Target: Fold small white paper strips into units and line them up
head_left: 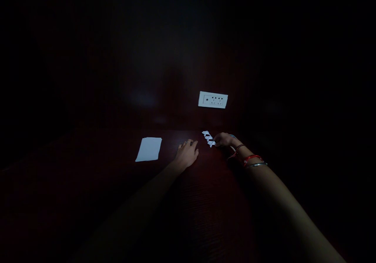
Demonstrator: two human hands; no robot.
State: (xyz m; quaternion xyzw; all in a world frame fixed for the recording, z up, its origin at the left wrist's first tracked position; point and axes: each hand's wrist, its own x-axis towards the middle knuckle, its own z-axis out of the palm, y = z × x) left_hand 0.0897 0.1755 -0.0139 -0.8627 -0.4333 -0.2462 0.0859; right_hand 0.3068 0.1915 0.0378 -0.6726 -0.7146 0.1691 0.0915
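Papers (208, 137) folded in a row

Several look done, lying on the dark table (205, 181). The right hand (224, 139) is at their near end, grip unclear; the left hand (187, 154) rests loosely spread, empty. Farther left, flat sheets (149, 149) look unfolded.

The flat white paper (149, 149) lies in a small pile. It has straight sides, and its edges do not quite line up at the far end. Well to the right of the pile, there are small folded papers (211, 142), white too, with pointy corners like little triangles. They sit close together in a slanted row, about level with the far part of the pile. The row's near end is farther from the pile than its far end.
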